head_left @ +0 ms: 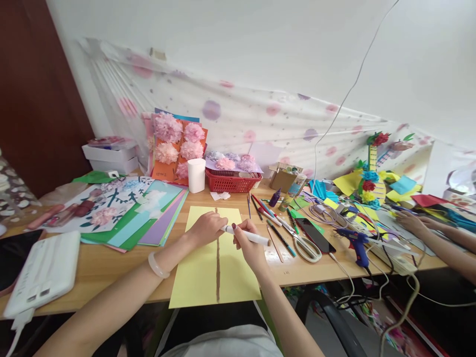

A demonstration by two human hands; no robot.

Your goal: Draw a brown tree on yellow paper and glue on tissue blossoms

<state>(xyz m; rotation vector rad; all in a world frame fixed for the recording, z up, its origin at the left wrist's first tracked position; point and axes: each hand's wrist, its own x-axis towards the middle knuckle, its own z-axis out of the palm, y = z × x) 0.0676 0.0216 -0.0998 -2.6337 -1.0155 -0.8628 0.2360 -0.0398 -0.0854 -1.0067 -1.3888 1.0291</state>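
While both hands hold it, the marker (262,240) lies sideways in the air, just above the yellow paper (197,282). Its long way runs from left to right. The right end dips a little and pokes out past the fingers.

The left hand (206,228) is at the left end. Its grip is pressed together there, pinching that end with the fingertips. The right hand (250,249) is just beside it, and its grip is wrapped shut round the middle of the marker. The two hands are close, with only a short white bit of marker showing between them. I cannot tell if a cap sits on the left end, as the fingers hide it.

The paper lies flat on the surface (111,270), right in front of the person, and its near edge hangs over a little. A brown line (217,275) runs down the paper from far to near, so the marker lies across it. The line passes under the gap between the hands.

A bracelet (156,266) is on the left wrist. Scissors (307,249) lie to the right, near the right hand. Another person's hand (409,221) rests far off to the right, well apart.
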